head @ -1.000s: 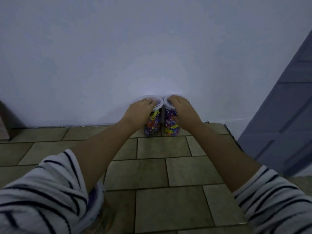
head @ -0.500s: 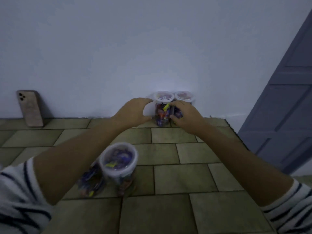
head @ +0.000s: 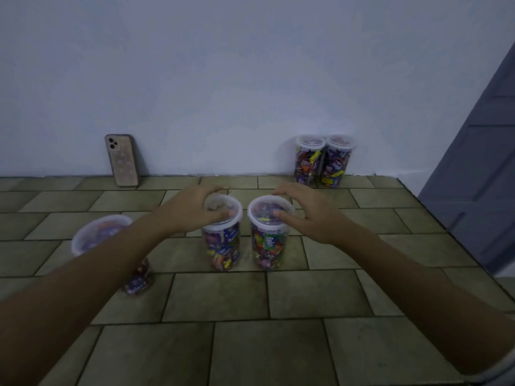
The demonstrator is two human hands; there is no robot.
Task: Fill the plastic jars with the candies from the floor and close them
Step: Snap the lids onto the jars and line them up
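Working two jars at once, one per side. Left grip is clamped over the lid of the centre-left jar, thumb on top and fingers arched over the far rim. Right grip is clamped the same way on the centre-right jar. Both jars stand upright on the floor, mid-scene, just beside each other with a slim gap at the lids.

Step, my read: filling looks done, nothing loose visible on the tiles. This is either seating the lids or picking up the pair to park them; can't tell which from one view. Two more jars sit lidded, side by side against the far wall on the right, so lining these up there seems likely. Fifth jar is near left, lid on, partly hidden behind the left forearm.

Next move needs an even downward press if the lids aren't snapped. If lifting, hold below the rim, because a lid-only hold could pop off under a full load.

Jar look: clear plastic cylinders with whitish translucent lids, packed nearly to the top with bright wrapped candies in purple, yellow, orange and green. Walls probably slippery
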